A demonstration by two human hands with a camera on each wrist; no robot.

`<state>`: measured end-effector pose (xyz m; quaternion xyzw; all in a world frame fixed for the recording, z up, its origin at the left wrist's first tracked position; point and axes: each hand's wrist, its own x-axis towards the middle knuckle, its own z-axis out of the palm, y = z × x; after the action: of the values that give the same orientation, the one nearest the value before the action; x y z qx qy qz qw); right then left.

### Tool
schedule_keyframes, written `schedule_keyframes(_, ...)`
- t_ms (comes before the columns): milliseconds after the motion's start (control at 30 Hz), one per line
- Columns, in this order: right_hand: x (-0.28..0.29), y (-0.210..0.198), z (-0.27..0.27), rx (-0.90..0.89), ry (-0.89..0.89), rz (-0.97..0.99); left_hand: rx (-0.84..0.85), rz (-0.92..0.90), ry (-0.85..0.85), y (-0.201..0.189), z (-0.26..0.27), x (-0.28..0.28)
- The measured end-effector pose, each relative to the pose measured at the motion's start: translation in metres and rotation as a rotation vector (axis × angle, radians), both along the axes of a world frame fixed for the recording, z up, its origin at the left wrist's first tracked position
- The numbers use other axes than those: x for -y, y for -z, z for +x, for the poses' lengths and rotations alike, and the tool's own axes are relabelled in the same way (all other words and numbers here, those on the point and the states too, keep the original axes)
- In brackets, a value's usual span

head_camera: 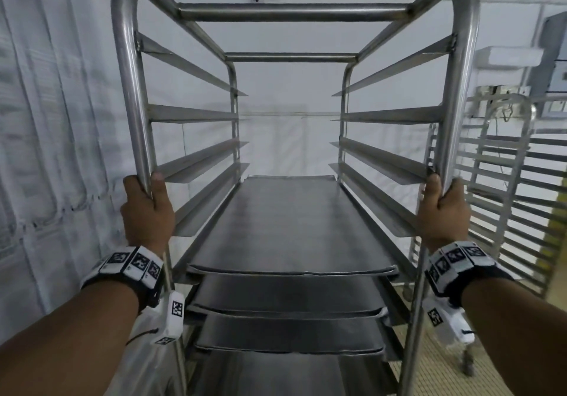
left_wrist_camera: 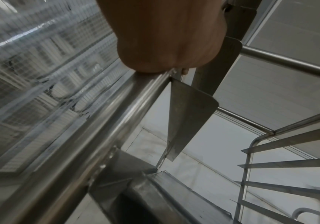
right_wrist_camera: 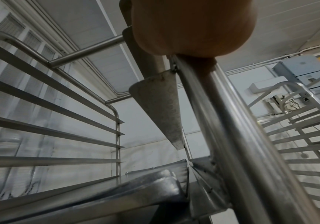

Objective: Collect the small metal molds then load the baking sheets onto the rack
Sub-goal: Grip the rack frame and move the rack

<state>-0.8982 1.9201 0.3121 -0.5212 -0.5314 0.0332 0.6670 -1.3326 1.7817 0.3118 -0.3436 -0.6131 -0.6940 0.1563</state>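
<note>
Evidently gripping the rack [head_camera: 294, 15] for moving or steadying — left hand [head_camera: 147, 211] wrapped around the near upright at 9 o'clock, right hand [head_camera: 441, 211] clenched on the matching upright at 3 o'clock. Already loaded: several baking sheets [head_camera: 291, 227] stacked on the lower rails toward 6 o'clock, upper rails bare. No small metal molds in view. Parked at 3 o'clock, just beside — a second rack [head_camera: 506, 181]. Likely near the end of the loading.

The rack [head_camera: 294, 15] has 4 bare upper runner levels; baking sheets [head_camera: 291, 227] fill those below.
</note>
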Motion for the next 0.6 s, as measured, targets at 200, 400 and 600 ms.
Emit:
schedule_keyframes(200,-0.03,0.001,-0.017,0.011,0.019,0.028,0.002,0.0,0.016,0.002,-0.02,-0.036)
schedule_keyframes(400,-0.067,0.0,-0.028,0.005,0.017,0.016,-0.023,0.006,0.001,0.005,-0.035,-0.078)
schedule_keyframes(600,-0.124,0.004,-0.04,-0.006,-0.008,0.065,-0.015,0.005,-0.013,0.003,-0.045,-0.126)
